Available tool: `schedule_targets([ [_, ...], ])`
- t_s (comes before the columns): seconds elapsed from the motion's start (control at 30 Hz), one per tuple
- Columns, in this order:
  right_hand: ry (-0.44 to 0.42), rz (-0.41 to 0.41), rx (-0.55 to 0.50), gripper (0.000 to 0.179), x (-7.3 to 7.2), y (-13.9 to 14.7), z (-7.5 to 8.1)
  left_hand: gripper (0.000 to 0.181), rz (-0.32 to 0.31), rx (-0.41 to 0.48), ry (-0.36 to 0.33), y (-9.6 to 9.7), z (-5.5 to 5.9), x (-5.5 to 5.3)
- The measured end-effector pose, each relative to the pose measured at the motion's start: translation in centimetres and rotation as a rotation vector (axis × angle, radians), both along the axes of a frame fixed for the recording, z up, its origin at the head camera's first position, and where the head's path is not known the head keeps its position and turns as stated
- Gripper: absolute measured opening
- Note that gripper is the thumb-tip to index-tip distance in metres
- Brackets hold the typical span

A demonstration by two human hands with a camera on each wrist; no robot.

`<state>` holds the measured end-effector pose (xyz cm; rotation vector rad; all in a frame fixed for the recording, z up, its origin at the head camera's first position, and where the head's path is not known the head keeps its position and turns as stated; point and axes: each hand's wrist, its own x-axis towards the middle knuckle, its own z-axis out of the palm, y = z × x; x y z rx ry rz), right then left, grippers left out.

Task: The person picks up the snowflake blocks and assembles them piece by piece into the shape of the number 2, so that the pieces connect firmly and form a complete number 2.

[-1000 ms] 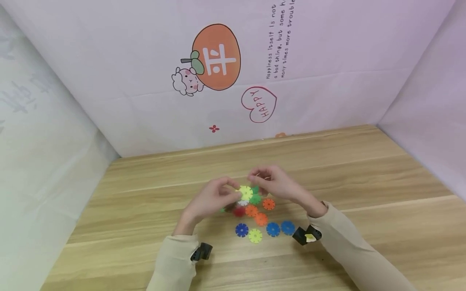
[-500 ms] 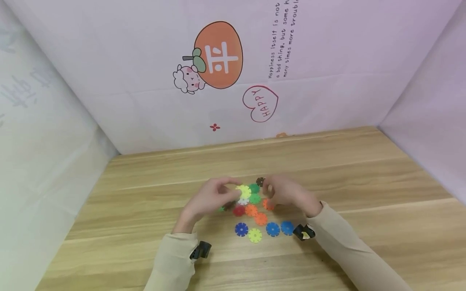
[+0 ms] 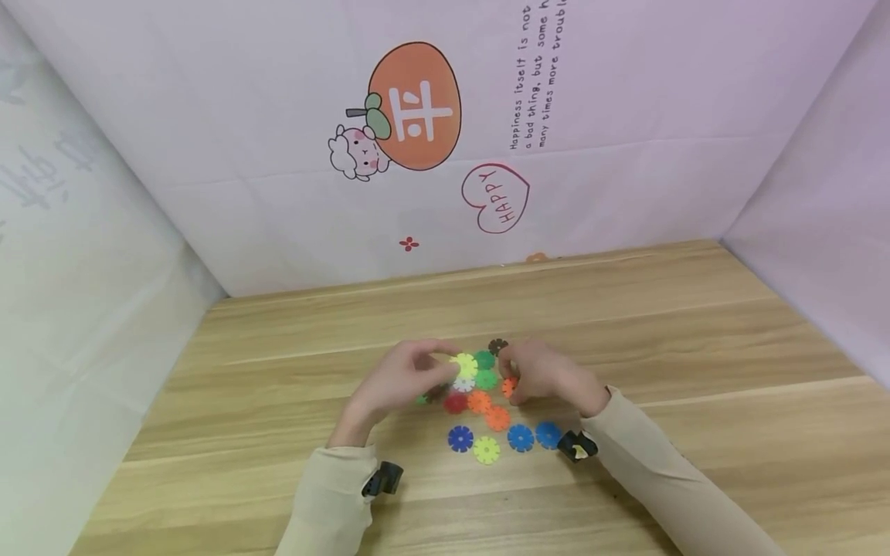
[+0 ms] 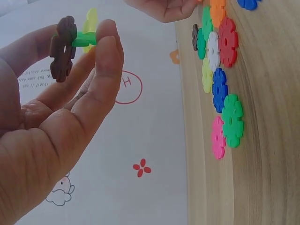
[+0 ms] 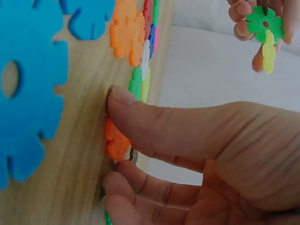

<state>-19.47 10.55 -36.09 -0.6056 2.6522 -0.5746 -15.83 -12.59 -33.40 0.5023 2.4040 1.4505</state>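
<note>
My left hand [image 3: 399,378] is raised over the table, pinching a joined piece of interlocking notched discs. It has a brown disc [image 4: 62,51], a green disc [image 4: 84,39] and a yellow disc [image 5: 268,54] slotted together. To the right, my right hand [image 3: 549,371] is down at the tabletop. Its thumb and fingers close around the edges of a flat orange disc [image 5: 118,140], which the hand partly covers in the head view. A loose brown disc [image 3: 497,347] lies just beyond those fingers.
Several loose discs lie on the wooden table [image 3: 292,463], among them a red [image 3: 456,402], a dark blue [image 3: 460,439], a yellow [image 3: 487,450] and a light blue [image 3: 520,438] one. Some overlap. White printed cloth [image 3: 278,154] walls the back and sides.
My right hand has moved from beside the left hand, back down to the orange disc at the right. The left hand stays nearly still with its joined discs.
</note>
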Motion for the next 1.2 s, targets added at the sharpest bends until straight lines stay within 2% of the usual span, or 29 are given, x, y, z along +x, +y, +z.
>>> schedule_targets([
  [0.23, -0.011, 0.009, -0.086, 0.027, 0.0, 0.2, 0.2, 0.034, -0.006, 0.033, -0.014, -0.3, 0.0, 0.0],
  [0.4, 0.028, 0.042, -0.264, 0.017, -0.1, 0.3, 0.7, 0.036, 0.0, 0.048, -0.006, -0.6, 0.0, 0.1],
  [0.53, 0.081, 0.07, -0.415, 0.009, 0.1, 0.2, 1.3, 0.035, 0.038, 0.03, 0.019, -0.8, 0.3, 0.1],
  [0.73, 0.044, 0.067, -0.601, 0.008, 0.5, -0.2, 2.2, 0.032, 0.06, 0.039, 0.021, -1.3, 0.7, 0.0],
  [0.87, 0.074, 0.067, -0.626, 0.007, 0.7, -0.5, 2.3, 0.031, 0.062, 0.045, 0.01, -1.3, 0.7, -0.1],
  [1.2, 0.185, 0.144, -0.64, 0.005, 0.7, -1.2, 1.9, 0.031, 0.068, 0.042, 0.005, -1.1, 0.5, -0.1],
])
